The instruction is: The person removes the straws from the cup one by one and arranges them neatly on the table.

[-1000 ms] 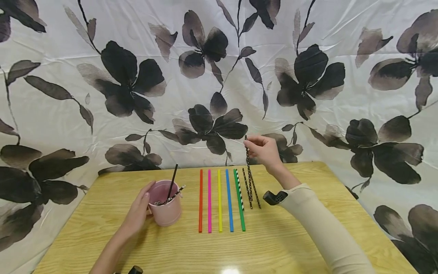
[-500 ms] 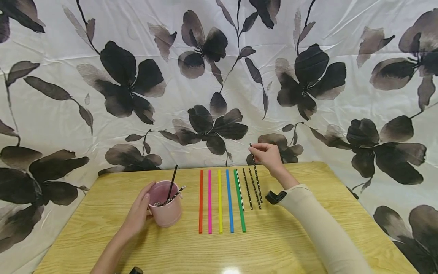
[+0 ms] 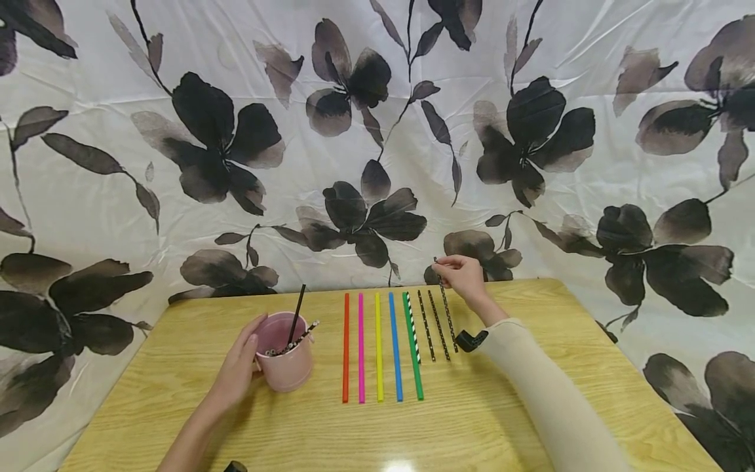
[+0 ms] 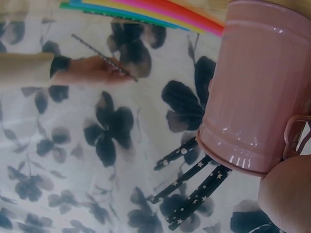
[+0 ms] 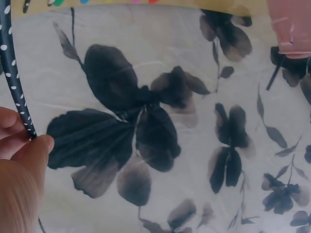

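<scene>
At lower left of the head view, we find the left hand (image 3: 238,354) grasping the pink cup (image 3: 287,375), thumb at its rim; a black straw (image 3: 297,311) leans out. Rightward across the lower centre, we record red (image 3: 345,347), pink (image 3: 362,347), yellow (image 3: 379,347), blue (image 3: 396,347) and green straws (image 3: 417,380), a striped straw (image 3: 414,328) alongside the green, then two speckled straws (image 3: 439,326). Right of centre, the right hand (image 3: 463,278) pinches a dotted straw (image 3: 447,308) near its upper end.
</scene>
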A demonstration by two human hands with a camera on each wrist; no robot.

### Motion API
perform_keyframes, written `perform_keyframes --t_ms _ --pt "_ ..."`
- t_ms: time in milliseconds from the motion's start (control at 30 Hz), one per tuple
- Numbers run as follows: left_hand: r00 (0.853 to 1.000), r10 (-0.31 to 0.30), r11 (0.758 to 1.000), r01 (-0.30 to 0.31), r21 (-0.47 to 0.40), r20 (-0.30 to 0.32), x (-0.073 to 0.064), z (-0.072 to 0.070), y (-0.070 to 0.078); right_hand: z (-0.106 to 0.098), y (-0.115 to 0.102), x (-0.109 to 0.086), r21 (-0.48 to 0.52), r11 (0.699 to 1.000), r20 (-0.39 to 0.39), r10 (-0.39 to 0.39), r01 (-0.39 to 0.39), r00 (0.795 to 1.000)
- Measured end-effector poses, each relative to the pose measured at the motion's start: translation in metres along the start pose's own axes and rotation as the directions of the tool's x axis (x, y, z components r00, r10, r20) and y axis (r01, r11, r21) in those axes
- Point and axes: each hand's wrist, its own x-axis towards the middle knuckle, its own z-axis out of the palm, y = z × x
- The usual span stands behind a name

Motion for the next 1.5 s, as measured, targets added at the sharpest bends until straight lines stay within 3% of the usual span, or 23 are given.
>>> perform_keyframes --t_ms 533,933,1500 --pt "1.000 0.016 1.000 -0.016 -0.017 -0.005 0.001 -0.001 0.001 0.004 0.037 0.007 -0.097 0.990 -0.064 0.099 -0.105 0.993" --pt "0.999 0.036 0.999 -0.037 -0.020 -0.012 -0.002 0.000 -0.001 0.003 0.068 0.010 -0.149 0.978 -0.061 0.138 -0.146 0.989" --pt "0.999 0.029 1.000 -0.029 0.001 -0.016 -0.002 0.000 -0.001 0.009 0.075 0.005 -0.262 0.949 -0.114 0.150 -0.176 0.982"
